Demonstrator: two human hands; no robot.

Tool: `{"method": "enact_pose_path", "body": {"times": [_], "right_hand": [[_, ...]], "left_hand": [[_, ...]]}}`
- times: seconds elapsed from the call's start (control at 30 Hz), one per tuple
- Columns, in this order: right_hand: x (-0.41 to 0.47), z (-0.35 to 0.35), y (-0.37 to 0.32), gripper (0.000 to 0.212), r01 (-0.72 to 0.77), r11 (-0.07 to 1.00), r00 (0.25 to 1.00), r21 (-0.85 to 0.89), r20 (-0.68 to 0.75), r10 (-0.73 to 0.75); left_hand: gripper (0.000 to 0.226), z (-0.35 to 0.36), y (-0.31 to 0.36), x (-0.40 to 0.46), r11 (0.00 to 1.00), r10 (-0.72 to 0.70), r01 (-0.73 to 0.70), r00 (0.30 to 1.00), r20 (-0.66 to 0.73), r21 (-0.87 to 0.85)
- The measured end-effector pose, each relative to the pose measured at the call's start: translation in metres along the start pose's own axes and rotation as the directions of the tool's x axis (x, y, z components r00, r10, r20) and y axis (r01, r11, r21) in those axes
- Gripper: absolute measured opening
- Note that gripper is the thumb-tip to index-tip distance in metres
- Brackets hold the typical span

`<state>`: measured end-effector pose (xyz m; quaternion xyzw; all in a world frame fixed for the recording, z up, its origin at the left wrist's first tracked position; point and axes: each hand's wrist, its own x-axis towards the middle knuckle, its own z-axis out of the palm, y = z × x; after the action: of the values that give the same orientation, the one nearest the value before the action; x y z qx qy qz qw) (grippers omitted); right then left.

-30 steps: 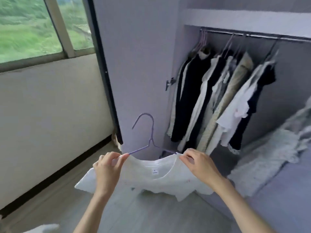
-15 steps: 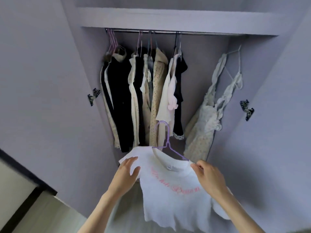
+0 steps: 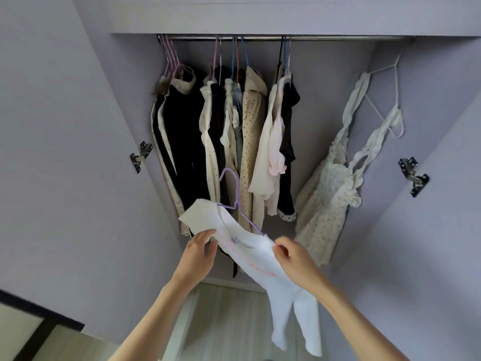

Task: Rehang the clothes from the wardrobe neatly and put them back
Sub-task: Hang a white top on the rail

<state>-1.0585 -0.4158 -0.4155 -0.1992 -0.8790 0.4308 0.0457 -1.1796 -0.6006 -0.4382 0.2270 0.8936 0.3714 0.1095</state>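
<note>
While both hands raise a white T-shirt (image 3: 263,259) on its purple hanger (image 3: 235,201), pink chest lettering unreadable, left hand (image 3: 200,254) grip and right hand (image 3: 294,259) grip pinching its shoulders

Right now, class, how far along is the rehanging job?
Done: a row of garments hangs on the rail. In hand: the white T-shirt on a purple hanger, held by left hand and right hand. Left: hooking it up; the floral dress hangs crooked.

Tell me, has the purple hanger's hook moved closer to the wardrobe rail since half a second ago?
Yes. The purple hanger has tilted, and its hook now sits higher against the hanging clothes, nearer the rail. The white T-shirt has turned edge-on with it.
</note>
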Motion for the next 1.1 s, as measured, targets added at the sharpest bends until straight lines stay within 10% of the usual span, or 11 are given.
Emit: {"method": "enact_pose_path", "body": {"times": [0.53, 1.1], "right_hand": [[0.039, -0.095, 0.101, 0.034, -0.530, 0.847, 0.834, -0.026, -0.197, 0.516], [0.180, -0.159, 0.042, 0.016, -0.064, 0.986, 0.844, 0.154, -0.518, 0.136]], "left_hand": [[0.038, 0.037, 0.097, 0.131, 0.980, 0.183, -0.187, 0.981, -0.065, -0.060], [0.049, 0.040, 0.170, 0.294, 0.837, 0.545, -0.502, 0.803, -0.241, 0.220]]}}
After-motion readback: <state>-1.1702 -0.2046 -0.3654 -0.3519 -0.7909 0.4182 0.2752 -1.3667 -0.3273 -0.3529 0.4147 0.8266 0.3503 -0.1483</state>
